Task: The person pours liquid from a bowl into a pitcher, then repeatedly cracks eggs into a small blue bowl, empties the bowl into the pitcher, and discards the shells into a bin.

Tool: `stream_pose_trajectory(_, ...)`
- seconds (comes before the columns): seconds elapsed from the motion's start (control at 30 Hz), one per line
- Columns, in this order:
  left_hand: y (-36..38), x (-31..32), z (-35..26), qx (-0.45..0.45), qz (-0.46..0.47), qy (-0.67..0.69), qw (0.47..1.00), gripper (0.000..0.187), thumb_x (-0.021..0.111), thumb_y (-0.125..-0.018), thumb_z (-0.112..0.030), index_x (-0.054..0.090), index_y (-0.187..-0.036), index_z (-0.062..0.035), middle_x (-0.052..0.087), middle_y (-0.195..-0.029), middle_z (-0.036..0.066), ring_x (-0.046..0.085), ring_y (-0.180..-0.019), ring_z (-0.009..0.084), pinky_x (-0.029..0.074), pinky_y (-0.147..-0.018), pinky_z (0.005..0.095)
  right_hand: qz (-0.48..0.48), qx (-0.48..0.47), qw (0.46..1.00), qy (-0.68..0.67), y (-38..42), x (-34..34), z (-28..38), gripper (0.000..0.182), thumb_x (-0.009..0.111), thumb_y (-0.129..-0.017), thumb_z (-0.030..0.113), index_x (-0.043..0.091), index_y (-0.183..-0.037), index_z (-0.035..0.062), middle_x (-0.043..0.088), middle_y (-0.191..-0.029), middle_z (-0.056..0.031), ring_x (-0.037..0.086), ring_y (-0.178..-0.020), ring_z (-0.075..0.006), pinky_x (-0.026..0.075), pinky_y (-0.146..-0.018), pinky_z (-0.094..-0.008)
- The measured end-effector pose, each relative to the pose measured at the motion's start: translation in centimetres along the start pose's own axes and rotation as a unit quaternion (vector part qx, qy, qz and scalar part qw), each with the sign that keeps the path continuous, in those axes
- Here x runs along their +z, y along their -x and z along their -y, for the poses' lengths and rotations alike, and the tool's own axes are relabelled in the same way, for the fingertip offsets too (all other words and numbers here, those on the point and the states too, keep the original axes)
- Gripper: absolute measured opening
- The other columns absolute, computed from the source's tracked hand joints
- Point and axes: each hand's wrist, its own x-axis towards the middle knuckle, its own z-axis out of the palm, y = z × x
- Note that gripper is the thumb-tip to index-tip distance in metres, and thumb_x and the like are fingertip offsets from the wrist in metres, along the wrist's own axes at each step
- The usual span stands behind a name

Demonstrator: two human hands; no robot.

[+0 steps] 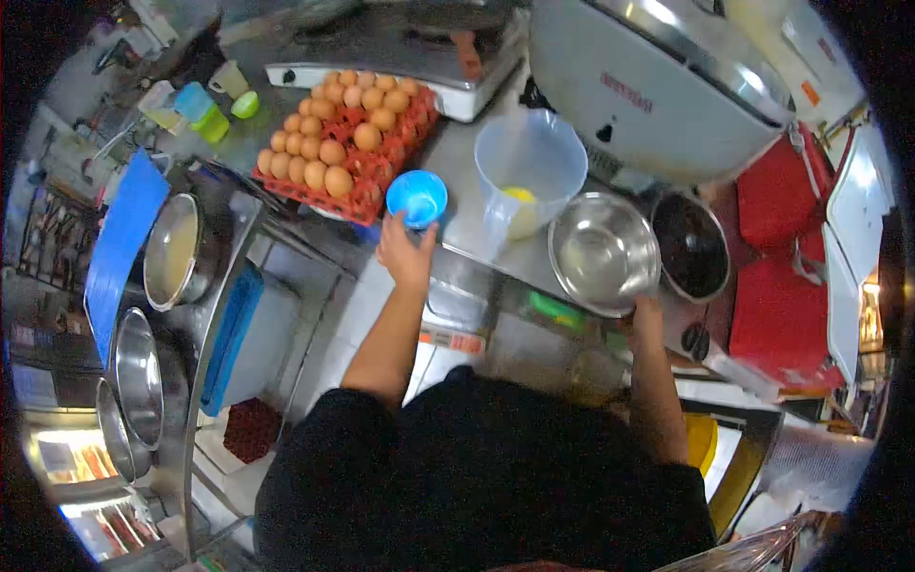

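My left hand grips a small blue bowl by its near side, thumb and fingers around the wall. The bowl is just right of a red tray of brown eggs, which has several vacant hollows at its right side. At the counter's front edge my right hand holds the near rim of a shiny metal bowl; its fingers are mostly hidden. Between the two bowls stands a translucent plastic jug with yellow egg at its bottom.
A dark-filled bowl sits right of the metal bowl, by red containers. Behind stands a large grey rice cooker. A stove lies beyond the eggs. On the left side table are metal bowls and a blue board.
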Motion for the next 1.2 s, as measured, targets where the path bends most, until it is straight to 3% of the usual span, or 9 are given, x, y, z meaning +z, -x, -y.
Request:
stream_pose_trajectory(0.07,-0.8,-0.6,-0.2,-0.001,0.0,-0.028,1.0,0.052,0.071,-0.065,-0.04,0.054,-0.103,-0.0085,0.052,-0.114,0.014,0.049,-0.105,0.032,0.034,-0.085,0.0495,0.019,0.018,1.0,0.01,-0.3,0.0,0.3,0.026,0.049,-0.083,0.025,0.046,-0.1,0.0063,0.052,-0.073,-0.006,0.051,-0.05,-0.0152,0.045,-0.042,-0.03)
stream_pose_trajectory(0.1,-0.8,-1.2,-0.5,0.003,0.005,-0.034,0.999,0.048,0.07,-0.065,-0.04,0.056,-0.097,-0.0086,0.053,-0.112,0.013,0.05,-0.103,0.0314,0.034,-0.084,0.0493,-0.016,0.054,0.998,0.025,-0.5,0.1,0.7,0.027,0.05,-0.084,0.028,0.046,-0.1,0.0071,0.052,-0.072,-0.0057,0.051,-0.049,-0.0156,0.045,-0.042,-0.0299)
stream_pose_trajectory(0.23,-0.5,-6.8,-2.1,0.05,0.014,-0.076,0.996,0.041,0.07,-0.064,-0.042,0.056,-0.084,-0.009,0.056,-0.108,0.012,0.053,-0.097,0.0298,0.035,-0.082,0.0483,0.062,0.061,0.996,0.0,-1.7,-0.8,0.5,0.03,0.051,-0.085,0.035,0.047,-0.1,0.0096,0.053,-0.07,-0.005,0.054,-0.049,-0.017,0.046,-0.042,-0.0295)
stream_pose_trajectory(0.37,0.2,-14.4,-3.4,0.19,-0.05,-0.154,0.968,0.038,0.074,-0.061,-0.034,0.054,-0.081,-0.0093,0.057,-0.103,0.008,0.053,-0.092,0.0287,0.038,-0.08,0.0456,0.065,0.049,0.995,-0.064,0.2,-0.3,1.4,0.04,0.051,-0.083,0.044,0.048,-0.1,0.0082,0.055,-0.073,-0.0055,0.057,-0.057,-0.0171,0.047,-0.048,-0.0294)
stream_pose_trajectory(0.53,1.5,-20.6,-5.1,0.203,-0.033,-0.21,0.956,0.042,0.076,-0.055,-0.033,0.055,-0.083,-0.01,0.054,-0.112,0.009,0.05,-0.101,0.0271,0.035,-0.087,0.0473,0.062,0.139,0.983,-0.1,0.2,-1.9,0.6,0.045,0.051,-0.082,0.05,0.049,-0.1,0.0084,0.056,-0.075,-0.0038,0.058,-0.065,-0.0164,0.047,-0.054,-0.0289)
stream_pose_trajectory(0.6,1.7,-21.9,-6.1,0.199,-0.032,-0.22,0.954,0.041,0.075,-0.056,-0.034,0.055,-0.083,-0.0105,0.054,-0.112,0.009,0.052,-0.099,0.0269,0.035,-0.086,0.0474,0.075,0.115,0.987,-0.089,0.7,-2.2,0.5,0.047,0.051,-0.082,0.052,0.05,-0.1,0.0086,0.057,-0.078,-0.0034,0.058,-0.066,-0.0163,0.047,-0.054,-0.0286)
stream_pose_trajectory(0.9,1.5,-20.7,-6.9,0.21,-0.021,-0.213,0.954,0.041,0.075,-0.056,-0.034,0.056,-0.083,-0.0109,0.055,-0.109,0.01,0.053,-0.098,0.0264,0.036,-0.085,0.0467,0.016,0.071,0.994,-0.079,2.2,-3.3,1.0,0.047,0.049,-0.083,0.051,0.047,-0.106,0.0102,0.058,-0.083,-0.0055,0.055,-0.065,-0.0149,0.046,-0.055,-0.0276)
stream_pose_trajectory(1.2,1.2,-13.3,-5.9,0.211,0.034,-0.159,0.964,0.039,0.071,-0.063,-0.04,0.058,-0.083,-0.0088,0.057,-0.104,0.011,0.052,-0.098,0.0293,0.038,-0.08,0.0444,-0.008,0.041,0.995,-0.095,2.2,-6.6,-0.4,0.046,0.049,-0.085,0.045,0.041,-0.119,0.0146,0.057,-0.085,-0.0053,0.053,-0.064,-0.0141,0.043,-0.054,-0.0255)
